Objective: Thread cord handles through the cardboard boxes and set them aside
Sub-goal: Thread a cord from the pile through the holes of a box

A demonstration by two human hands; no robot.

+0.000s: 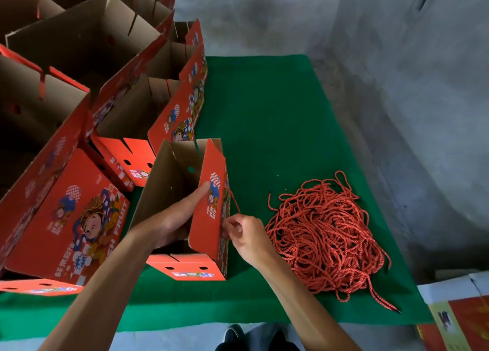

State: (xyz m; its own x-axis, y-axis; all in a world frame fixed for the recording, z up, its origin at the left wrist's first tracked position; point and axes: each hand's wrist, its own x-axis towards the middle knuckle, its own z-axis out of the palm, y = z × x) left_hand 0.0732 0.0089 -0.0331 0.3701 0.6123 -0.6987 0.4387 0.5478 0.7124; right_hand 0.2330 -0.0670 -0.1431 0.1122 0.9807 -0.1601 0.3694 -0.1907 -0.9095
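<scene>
An open red printed cardboard box point(209, 218) stands on the green table point(277, 117) in front of me. My left hand point(177, 218) reaches inside it, fingers straight against the inner face of its right flap. My right hand point(244, 235) is just outside that flap and pinches a red cord point(234, 199) that runs up to a hole in the box's right side. A tangled heap of red cords point(325, 236) lies on the table to the right of the box.
Several open red boxes point(87, 107) crowd the left half of the table in rows. A flat stack of printed cardboard point(460, 316) sits at the lower right, off the table. A grey concrete wall and floor point(397, 72) lie beyond. My shoes point(254, 337) show below the table edge.
</scene>
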